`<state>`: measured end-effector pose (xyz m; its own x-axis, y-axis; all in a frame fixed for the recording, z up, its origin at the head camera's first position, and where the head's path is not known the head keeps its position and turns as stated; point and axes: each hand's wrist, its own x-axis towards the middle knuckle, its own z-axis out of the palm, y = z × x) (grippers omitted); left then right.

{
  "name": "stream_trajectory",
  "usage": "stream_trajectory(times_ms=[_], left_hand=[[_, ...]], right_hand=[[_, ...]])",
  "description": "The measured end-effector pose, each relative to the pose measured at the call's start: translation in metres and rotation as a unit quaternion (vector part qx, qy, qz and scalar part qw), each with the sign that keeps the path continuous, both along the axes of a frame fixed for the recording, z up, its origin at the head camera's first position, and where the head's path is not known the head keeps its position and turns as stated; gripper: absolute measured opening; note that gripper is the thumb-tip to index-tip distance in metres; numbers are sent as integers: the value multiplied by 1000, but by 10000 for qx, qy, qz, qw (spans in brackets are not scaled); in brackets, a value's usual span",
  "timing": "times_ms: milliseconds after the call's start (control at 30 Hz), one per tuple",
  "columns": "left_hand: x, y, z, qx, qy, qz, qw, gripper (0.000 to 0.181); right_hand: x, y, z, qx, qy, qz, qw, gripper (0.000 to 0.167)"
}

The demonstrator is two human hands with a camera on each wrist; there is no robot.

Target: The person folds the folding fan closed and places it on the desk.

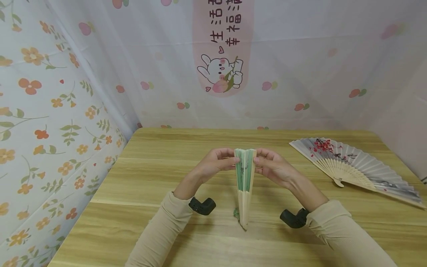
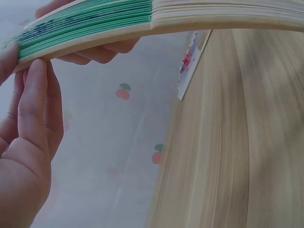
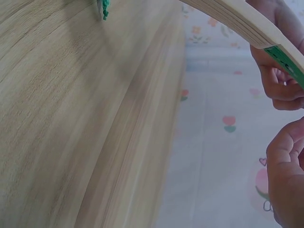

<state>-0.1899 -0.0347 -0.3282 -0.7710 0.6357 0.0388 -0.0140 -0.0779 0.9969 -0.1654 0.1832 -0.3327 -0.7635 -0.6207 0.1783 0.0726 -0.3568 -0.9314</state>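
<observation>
A green folding fan (image 1: 245, 176), mostly folded with a narrow spread at its top, stands upright between both hands above the table. My left hand (image 1: 218, 161) pinches its left edge near the top, thumb in front. On the opposite edge, my right hand (image 1: 271, 165) pinches the outer rib the same way. Pale wooden ribs show below the green part, and a green tassel (image 1: 236, 213) hangs by the pivot end. In the left wrist view the fan (image 2: 90, 26) lies across the top, its folds stacked close, with the left hand (image 2: 28, 123) at its green end.
An open white folding fan (image 1: 353, 167) with red blossoms lies at the right of the wooden table (image 1: 150, 178). A patterned cloth (image 1: 160, 74) hangs behind the table's back edge, and a floral cloth (image 1: 60, 129) hangs at the left. Dark wrist mounts (image 1: 202, 205) sit on both forearms.
</observation>
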Motion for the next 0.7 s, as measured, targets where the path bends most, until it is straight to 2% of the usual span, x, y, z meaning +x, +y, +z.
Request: stream_trajectory(times_ms=[233, 700], left_hand=[[3, 1, 3, -12, 121, 53, 9999, 18], [5, -1, 3, -25, 290, 116, 9995, 14]], right_hand=[[0, -2, 0, -214, 130, 270, 9993, 17], [-1, -1, 0, -169, 119, 243, 9995, 13]])
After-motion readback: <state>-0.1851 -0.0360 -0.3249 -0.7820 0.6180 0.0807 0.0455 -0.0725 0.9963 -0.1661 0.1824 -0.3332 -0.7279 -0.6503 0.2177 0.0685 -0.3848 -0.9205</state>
